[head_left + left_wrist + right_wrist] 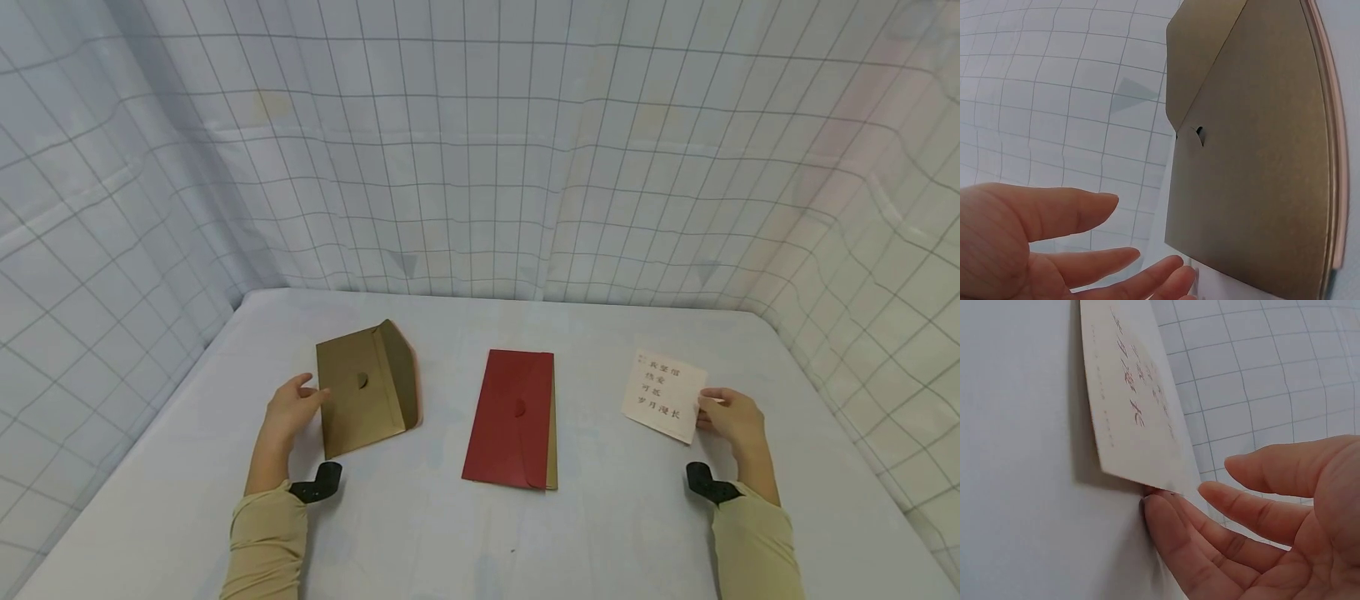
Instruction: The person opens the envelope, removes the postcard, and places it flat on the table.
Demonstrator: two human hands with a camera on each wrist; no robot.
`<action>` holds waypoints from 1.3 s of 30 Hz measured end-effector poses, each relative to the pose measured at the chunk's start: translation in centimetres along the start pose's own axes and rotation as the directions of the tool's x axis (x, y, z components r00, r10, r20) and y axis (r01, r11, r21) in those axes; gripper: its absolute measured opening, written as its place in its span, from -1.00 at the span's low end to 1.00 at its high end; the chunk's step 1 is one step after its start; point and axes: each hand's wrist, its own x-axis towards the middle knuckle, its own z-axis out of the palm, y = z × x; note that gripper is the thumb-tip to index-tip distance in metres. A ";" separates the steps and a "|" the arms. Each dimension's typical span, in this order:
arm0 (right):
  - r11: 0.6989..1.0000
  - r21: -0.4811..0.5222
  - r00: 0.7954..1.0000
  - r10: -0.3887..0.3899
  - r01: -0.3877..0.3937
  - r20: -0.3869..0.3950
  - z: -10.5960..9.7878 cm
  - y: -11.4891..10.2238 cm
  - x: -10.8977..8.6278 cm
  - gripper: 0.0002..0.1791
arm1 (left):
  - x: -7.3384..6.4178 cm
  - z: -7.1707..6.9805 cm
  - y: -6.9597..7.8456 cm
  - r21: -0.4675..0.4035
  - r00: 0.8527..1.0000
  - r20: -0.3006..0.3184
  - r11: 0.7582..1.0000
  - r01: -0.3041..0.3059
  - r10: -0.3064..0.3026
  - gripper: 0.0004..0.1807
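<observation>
A gold envelope lies at the left with its flap folded out and a pinkish edge along its right side. My left hand is by the envelope's left edge. In the left wrist view its thumb and fingers are spread apart beside the gold envelope, gripping nothing. At the right is a cream card printed with lines of characters. My right hand is at its right edge. Up close, fingertips meet the near edge of the card, while the thumb stands away from it.
Between the hands a red envelope lies on the white table, with a gold strip showing along its right side. A white grid-patterned curtain surrounds the table at the back and both sides.
</observation>
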 end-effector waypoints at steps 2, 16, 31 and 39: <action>1.000 0.016 1.000 -0.005 0.005 0.003 -0.1 0.0 0.0 -0.50 | 0.0 0.0 0.0 -0.009 1.000 -0.006 1.000 0.001 -0.001 -0.29; 1.000 -0.001 1.000 -0.018 0.017 -0.017 -0.3 0.1 -0.1 -0.51 | 0.2 0.4 -0.6 -0.019 0.977 -0.202 0.997 -0.070 0.065 -0.36; 0.999 0.041 1.000 -0.004 0.004 0.006 -0.4 -0.6 -0.4 -0.48 | 0.2 0.6 0.1 -0.037 0.988 -0.145 0.998 -0.060 0.054 -0.32; 0.999 0.054 1.000 0.006 -0.006 0.002 -0.2 -0.7 -0.4 -0.47 | 0.0 0.7 0.5 -0.052 0.989 -0.115 0.994 -0.095 0.088 -0.34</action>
